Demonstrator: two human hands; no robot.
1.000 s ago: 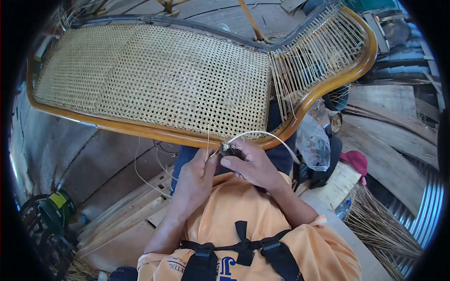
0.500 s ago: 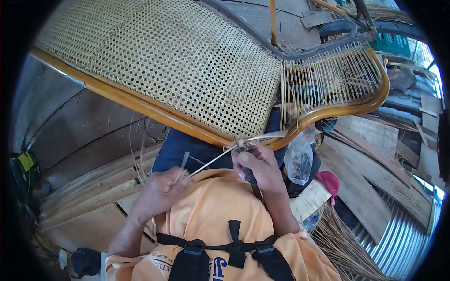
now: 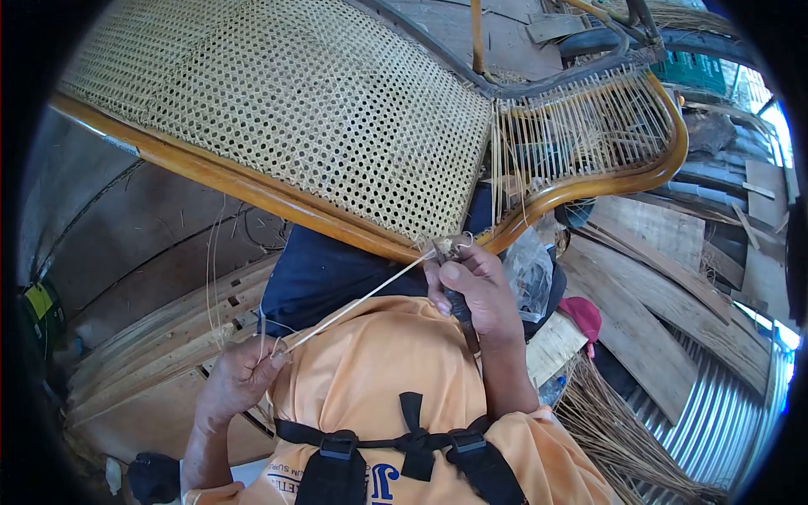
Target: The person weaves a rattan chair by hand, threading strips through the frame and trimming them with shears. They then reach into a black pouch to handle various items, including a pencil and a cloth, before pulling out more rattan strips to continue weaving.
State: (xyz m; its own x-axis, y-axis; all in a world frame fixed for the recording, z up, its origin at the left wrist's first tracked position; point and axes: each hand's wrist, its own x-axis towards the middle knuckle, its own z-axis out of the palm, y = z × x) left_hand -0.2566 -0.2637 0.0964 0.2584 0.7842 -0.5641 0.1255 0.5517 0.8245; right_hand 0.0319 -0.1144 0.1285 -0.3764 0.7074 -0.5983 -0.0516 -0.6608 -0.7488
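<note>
Fingers of the left hand [image 3: 240, 377] pinch a pale strip [image 3: 362, 300], and those of the right hand [image 3: 484, 295] are closed around a dark-handled tool [image 3: 459, 306], at which the strip arrives. Compared with half a second ago, the hands are farther apart with more strip between them, so it seems to be drawn past the tool. Left hand is low; right hand is higher, near the wooden frame [image 3: 252, 187]

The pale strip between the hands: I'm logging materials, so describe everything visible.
The pale strip is narrow and looks like cane. It runs straight, seemingly taut, slanting forward from the left hand, which pinches it, to the dark-handled tool held in the right hand. How it meets the tool is too small to tell.
</note>
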